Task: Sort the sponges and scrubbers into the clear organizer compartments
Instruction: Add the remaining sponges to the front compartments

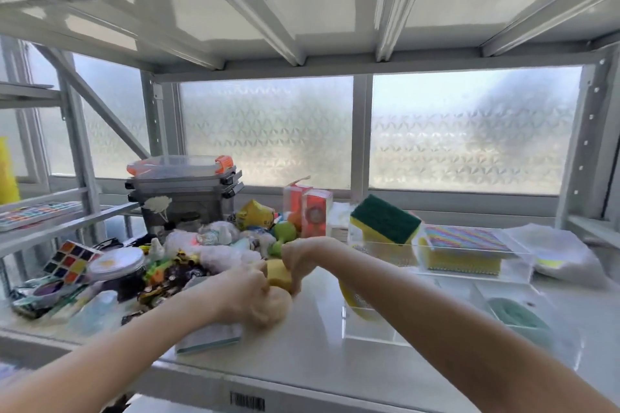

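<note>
Both my hands meet at the middle of the shelf on a small yellow sponge (279, 275). My left hand (255, 298) grips it from below and my right hand (302, 256) from above. To the right lies the clear organizer (523, 273). Its back compartments hold a green-topped yellow sponge (385, 223), tilted up, and a yellow sponge with a rainbow-striped top (464, 246). A front compartment holds a green scrubber (515, 315). A yellow sponge (355, 303) sits in the front left compartment, partly hidden by my right forearm.
A heap of mixed items (208, 248) fills the shelf's left half, with a puzzle cube (68, 260), a lidded jar (115, 266) and stacked grey bins (184, 191). Orange boxes (308, 208) stand behind. A crumpled plastic bag (563, 253) lies far right. The shelf edge (302, 389) runs below.
</note>
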### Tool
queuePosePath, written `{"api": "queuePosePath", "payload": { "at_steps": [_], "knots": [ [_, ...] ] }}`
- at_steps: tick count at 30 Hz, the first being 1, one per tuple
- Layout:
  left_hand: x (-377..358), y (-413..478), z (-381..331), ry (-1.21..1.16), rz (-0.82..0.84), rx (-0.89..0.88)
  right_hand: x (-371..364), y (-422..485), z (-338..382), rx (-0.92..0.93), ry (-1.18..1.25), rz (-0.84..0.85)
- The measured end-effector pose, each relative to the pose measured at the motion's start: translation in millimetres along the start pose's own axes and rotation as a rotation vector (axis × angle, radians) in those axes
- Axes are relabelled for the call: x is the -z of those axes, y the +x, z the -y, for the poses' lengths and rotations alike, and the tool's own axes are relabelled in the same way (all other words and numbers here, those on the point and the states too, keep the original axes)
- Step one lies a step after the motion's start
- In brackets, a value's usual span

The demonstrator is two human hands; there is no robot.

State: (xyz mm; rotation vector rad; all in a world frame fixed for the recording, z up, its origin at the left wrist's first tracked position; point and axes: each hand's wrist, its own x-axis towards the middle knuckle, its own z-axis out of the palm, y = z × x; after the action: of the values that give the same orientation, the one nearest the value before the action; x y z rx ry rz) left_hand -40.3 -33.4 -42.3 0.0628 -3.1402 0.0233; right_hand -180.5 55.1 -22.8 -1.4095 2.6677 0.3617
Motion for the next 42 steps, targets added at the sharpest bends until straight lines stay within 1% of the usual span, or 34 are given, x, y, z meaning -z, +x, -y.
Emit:
{"api": "queuePosePath", "payload": {
  "at_steps": [2,3,6,8,9,11,14,15,17,19,20,22,25,28,33,35,37,40,42],
  "knots": [
    [2,0,5,0.035,-0.017,-0.059,6,-3,2,0.012,0.061,-0.009],
    [4,0,7,0.025,-0.038,-0.084,12,-10,0,0.030,0.097,-0.043],
    [27,2,10,-0.046,-0.196,-0.146,36,-52,-26,0.055,0.237,-0.248],
    [48,21,-33,-0.150,-0.277,-0.245,35,-128,-79,-0.031,0.340,-0.337],
    [63,21,-36,-0.219,-0.333,-0.268,46,-147,-96,-0.049,0.392,-0.379],
    [89,27,-49,-0.337,-0.375,-0.301,59,-192,-130,-0.095,0.452,-0.479],
    [111,41,-94,-0.480,-0.394,-0.404,56,-263,-185,-0.138,0.521,-0.589],
    [112,45,-106,-0.538,-0.397,-0.426,51,-277,-197,-0.148,0.535,-0.594],
    [107,59,-126,-0.638,-0.374,-0.416,34,-295,-210,-0.159,0.562,-0.526],
    [96,71,-142,-0.652,-0.287,-0.380,12,-300,-212,-0.156,0.582,-0.443],
    [89,77,-150,-0.618,-0.240,-0.366,2,-301,-212,-0.154,0.592,-0.426],
    [74,87,-161,-0.512,-0.181,-0.338,-10,-301,-209,-0.141,0.617,-0.452],
    [58,95,-172,-0.429,-0.161,-0.278,-13,-304,-208,-0.097,0.683,-0.492],
    [48,98,-178,-0.387,-0.196,-0.252,-14,-304,-206,-0.069,0.693,-0.438],
    [31,97,-184,-0.330,-0.223,-0.275,-36,-283,-195,-0.068,0.671,-0.264],
    [25,96,-187,-0.277,-0.268,-0.295,-49,-271,-189,-0.071,0.690,-0.248],
    [22,97,-186,-0.268,-0.279,-0.303,-56,-262,-186,-0.083,0.703,-0.278],
    [21,98,-179,-0.313,-0.132,-0.327,-56,-257,-188,-0.100,0.725,-0.290],
    [22,96,-173,-0.332,-0.108,-0.347,-58,-257,-194,-0.072,0.789,-0.294]
  ]
}}
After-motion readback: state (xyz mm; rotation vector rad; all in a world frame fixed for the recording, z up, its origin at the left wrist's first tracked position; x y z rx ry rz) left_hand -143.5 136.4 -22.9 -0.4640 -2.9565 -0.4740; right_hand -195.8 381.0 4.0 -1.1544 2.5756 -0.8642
